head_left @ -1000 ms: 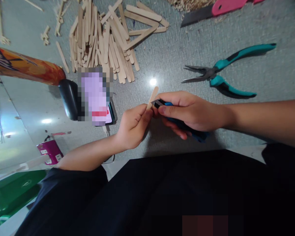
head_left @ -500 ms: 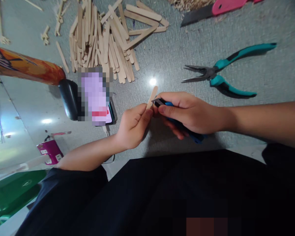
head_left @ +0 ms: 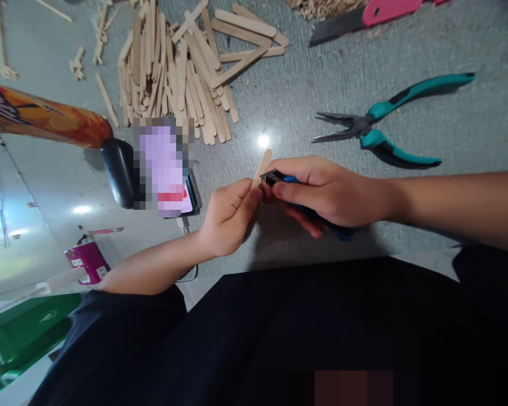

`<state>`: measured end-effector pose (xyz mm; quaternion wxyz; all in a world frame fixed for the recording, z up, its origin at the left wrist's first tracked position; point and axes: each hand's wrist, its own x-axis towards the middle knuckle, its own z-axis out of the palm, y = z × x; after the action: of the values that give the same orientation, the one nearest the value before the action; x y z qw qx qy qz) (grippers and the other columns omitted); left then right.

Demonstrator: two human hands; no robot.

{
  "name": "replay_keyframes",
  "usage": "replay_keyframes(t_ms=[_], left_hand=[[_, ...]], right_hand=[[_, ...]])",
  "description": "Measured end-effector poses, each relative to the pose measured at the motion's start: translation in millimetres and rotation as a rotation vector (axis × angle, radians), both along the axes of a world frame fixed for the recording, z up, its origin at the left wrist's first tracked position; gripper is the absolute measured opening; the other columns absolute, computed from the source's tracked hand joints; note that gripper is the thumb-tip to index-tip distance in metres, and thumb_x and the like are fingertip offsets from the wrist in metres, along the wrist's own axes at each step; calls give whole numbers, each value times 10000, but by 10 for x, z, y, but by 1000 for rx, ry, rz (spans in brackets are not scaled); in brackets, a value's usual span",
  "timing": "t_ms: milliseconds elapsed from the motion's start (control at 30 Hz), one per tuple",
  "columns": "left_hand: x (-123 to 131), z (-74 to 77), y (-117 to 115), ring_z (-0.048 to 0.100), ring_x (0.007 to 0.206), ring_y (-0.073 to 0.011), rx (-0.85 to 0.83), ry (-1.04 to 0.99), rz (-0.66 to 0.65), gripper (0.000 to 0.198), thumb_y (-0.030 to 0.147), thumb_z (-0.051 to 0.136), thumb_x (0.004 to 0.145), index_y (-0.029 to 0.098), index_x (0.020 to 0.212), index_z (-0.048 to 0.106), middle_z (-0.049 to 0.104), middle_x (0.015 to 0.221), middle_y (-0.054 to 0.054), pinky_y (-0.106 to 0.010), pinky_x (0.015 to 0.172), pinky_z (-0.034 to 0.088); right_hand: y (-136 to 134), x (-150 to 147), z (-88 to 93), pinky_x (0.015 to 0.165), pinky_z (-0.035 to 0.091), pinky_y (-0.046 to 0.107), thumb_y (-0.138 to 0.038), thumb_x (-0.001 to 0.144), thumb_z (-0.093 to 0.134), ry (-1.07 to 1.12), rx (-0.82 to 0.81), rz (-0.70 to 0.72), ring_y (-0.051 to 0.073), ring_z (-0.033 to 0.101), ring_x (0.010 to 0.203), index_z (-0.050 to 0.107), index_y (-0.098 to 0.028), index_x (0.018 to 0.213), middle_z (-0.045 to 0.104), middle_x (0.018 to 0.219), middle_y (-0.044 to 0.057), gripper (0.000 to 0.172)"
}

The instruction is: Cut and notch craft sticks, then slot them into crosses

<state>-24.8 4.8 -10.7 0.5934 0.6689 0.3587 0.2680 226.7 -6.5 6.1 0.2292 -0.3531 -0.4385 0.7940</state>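
Note:
My left hand (head_left: 231, 214) pinches a wooden craft stick (head_left: 264, 162) near its lower end, thumb on top, so that its rounded upper end points away from me. In my right hand (head_left: 317, 189) is a blue and black utility knife (head_left: 275, 178), its short blade tip against the stick's edge just above my left thumb. The fingers of my right hand wrap the knife handle and partly hide it. The two hands meet over the table, and the stick's lower end is covered by my left fingers.
A pile of craft sticks (head_left: 186, 79) lies beyond my hands. Teal-handled needle-nose pliers (head_left: 364, 125) rest open at right, below a pink-handled saw (head_left: 342, 25) near wood shavings (head_left: 322, 7). Leftward are a phone (head_left: 189, 197), a black rounded object (head_left: 117, 172), an orange can (head_left: 46, 115) and a purple box (head_left: 87, 262).
The knife handle's rear end has tipped up slightly in my right hand, with its blade still at the stick. My left hand keeps nearly the same hold and place.

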Motion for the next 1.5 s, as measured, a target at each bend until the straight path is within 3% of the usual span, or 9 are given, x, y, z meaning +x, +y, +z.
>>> replay_keyframes(t_ms=[200, 367, 633, 833, 1067, 1267, 1500], left_hand=[[-2, 5, -3, 460, 564, -115, -52, -1, -4, 497, 623, 647, 1243, 239, 929, 676, 549, 663, 41, -312, 547, 393], [-9, -7, -22, 489, 598, -130, -12, 36, 22, 495, 628, 637, 1245, 235, 951, 703, 552, 677, 34, -312, 573, 425], [22, 30, -44, 620, 644, -129, 147, 133, 39, 490, 536, 564, 1280, 203, 965, 737, 657, 709, 12, -279, 640, 509], [10, 31, -49, 641, 664, -141, 162, 138, 22, 454, 494, 558, 1288, 216, 975, 736, 678, 732, 0, -296, 636, 505], [15, 48, 22, 544, 608, -118, 49, 33, -12, 454, 537, 624, 1268, 232, 943, 711, 609, 692, 29, -294, 622, 481], [44, 76, 62, 403, 519, -93, -67, -12, -24, 530, 638, 675, 1226, 224, 896, 682, 516, 623, 52, -263, 487, 352], [65, 103, 76, 390, 505, -85, -128, -41, -19, 548, 660, 711, 1202, 221, 877, 672, 514, 612, 48, -256, 454, 286]], right_hand=[[-10, 4, -43, 395, 445, 219, -325, 1282, 636, 65, -27, -22, 107, 631, 425, 575, -252, 1042, 637, 678, -91, 258], [-47, -35, -20, 389, 461, 230, -210, 1264, 578, 2, -30, -88, 103, 640, 426, 571, -247, 992, 633, 704, -84, 274], [-67, -88, 53, 403, 473, 244, -101, 1209, 540, -152, 132, -87, 110, 647, 427, 541, -264, 940, 618, 675, -94, 315], [-45, -67, 83, 434, 481, 250, -102, 1210, 543, -189, 192, -55, 115, 639, 419, 526, -268, 938, 615, 648, -98, 319], [10, -30, 57, 381, 450, 231, -125, 1247, 510, -99, 46, -8, 108, 636, 398, 561, -253, 969, 627, 648, -95, 310], [43, -9, 43, 349, 416, 191, -135, 1259, 527, -22, 1, -2, 89, 620, 383, 569, -248, 974, 618, 621, -108, 309], [43, -7, 8, 353, 428, 187, -164, 1252, 590, 26, -29, -8, 91, 634, 388, 578, -249, 993, 633, 657, -111, 273]])
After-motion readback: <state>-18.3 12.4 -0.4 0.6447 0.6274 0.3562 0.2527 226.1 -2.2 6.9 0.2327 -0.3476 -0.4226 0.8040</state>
